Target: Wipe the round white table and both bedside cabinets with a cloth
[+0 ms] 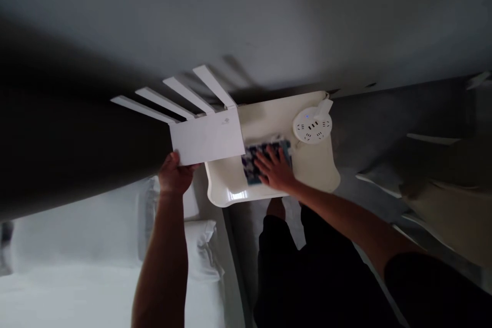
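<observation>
A white router (207, 136) with several flat antennas is held up by my left hand (176, 173), which grips its near left corner and lower edge. It hangs over the left side of a small white table (313, 166). On the tabletop lies a dark patterned cloth (251, 170) with a teal edge. My right hand (274, 168) rests flat on this cloth, fingers spread. Just beyond the cloth, to the right, sits a round white power strip (312, 130) with a blue light and a white plug (325, 109) in it.
A grey wall (246, 20) runs along the table's far side. At the lower left is a bed with white bedding (77, 287) and a pillow (202, 251). My legs (303, 277) stand at the table's near edge. Beige, blurred furniture (449, 210) is at the right.
</observation>
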Motion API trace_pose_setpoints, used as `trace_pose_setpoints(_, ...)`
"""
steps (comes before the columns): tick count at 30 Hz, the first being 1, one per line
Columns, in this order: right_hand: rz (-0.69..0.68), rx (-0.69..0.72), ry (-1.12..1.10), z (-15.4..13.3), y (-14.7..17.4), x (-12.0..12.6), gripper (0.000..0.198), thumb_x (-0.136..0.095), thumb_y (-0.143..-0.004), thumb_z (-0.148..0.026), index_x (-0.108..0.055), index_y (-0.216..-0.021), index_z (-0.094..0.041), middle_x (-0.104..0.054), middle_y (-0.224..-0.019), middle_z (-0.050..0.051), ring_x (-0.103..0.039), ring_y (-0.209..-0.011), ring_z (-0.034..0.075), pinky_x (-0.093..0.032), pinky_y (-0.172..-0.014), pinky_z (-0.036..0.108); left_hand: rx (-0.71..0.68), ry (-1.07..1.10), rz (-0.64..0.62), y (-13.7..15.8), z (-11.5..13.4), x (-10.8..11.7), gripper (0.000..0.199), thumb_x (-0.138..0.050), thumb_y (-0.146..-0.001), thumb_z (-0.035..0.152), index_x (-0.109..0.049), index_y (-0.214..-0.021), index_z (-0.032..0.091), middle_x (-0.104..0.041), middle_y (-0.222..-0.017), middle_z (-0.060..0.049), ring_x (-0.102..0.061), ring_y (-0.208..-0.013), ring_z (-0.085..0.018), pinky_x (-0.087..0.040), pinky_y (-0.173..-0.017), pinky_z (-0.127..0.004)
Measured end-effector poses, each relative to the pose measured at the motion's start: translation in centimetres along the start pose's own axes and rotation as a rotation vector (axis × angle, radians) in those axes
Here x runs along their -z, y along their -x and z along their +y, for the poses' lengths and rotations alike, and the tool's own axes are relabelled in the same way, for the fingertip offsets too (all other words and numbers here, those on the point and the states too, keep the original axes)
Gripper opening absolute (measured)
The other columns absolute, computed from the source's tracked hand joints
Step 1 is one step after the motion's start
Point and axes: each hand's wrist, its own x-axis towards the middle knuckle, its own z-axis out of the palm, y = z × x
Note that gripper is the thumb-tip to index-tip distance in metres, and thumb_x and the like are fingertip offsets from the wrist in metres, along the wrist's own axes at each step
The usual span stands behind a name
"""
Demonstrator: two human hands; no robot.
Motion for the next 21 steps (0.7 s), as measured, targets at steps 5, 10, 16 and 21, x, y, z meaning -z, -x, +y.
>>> trace_pose_setpoints(5, -0.095, 0.143, -0.062, -0.8, 7.3, -2.9, 0.064, -0.063, -0.111, -0.050, -0.056, -0.174, -0.046, -0.042, -0.188, -0.002, -0.026, -0.180, 0.040, -0.025, -0.145, 0.078, 0.027, -0.010, 0.047, -2.1, -1.6, -0.6, 0.041, -0.097, -0.087, 0.055, -0.070, -0.100, 0.026, -0.085, -0.105, -0.004, -0.082, -0.086, -0.021, -0.065, -0.057, -0.026)
trace_pose_setpoints(10, 0.034, 0.117, -0.009, 4.1, -0.3, 0.0, 0.070, -0.070, -0.110, -0.048, -0.054, -0.177, -0.034, -0.035, -0.192, 0.004, -0.012, -0.183, 0.045, -0.005, -0.144, 0.085, 0.077, -0.113, 0.117, -3.7, -4.4, -1.9, 0.048, -0.094, -0.090, 0.060, -0.060, -0.097, 0.027, -0.080, -0.104, -0.001, -0.079, -0.098, -0.023, -0.068, -0.071, -0.032)
trace_pose_setpoints(16, 0.080, 0.209, 0.026, 2.7, 4.6, -2.3, 0.092, -0.089, -0.098, -0.062, -0.056, -0.176, -0.025, -0.033, -0.192, 0.009, 0.000, -0.183, 0.048, 0.004, -0.144, 0.083, 0.113, -0.277, 0.090, -4.1, -6.3, -3.2, 0.051, -0.074, -0.105, 0.070, -0.052, -0.100, 0.024, -0.071, -0.098, 0.003, -0.074, -0.109, -0.024, -0.066, -0.085, -0.042)
trace_pose_setpoints(21, 0.032, 0.296, 0.079, 2.3, 12.1, -4.7, 0.095, -0.098, -0.092, -0.055, -0.058, -0.174, -0.028, -0.035, -0.191, 0.005, 0.007, -0.183, 0.041, 0.004, -0.147, 0.077, 0.065, -0.396, 0.087, -4.8, -6.8, -3.6, 0.068, -0.071, -0.097, 0.089, -0.049, -0.092, 0.025, -0.068, -0.090, 0.000, -0.073, -0.099, -0.023, -0.067, -0.076, -0.038)
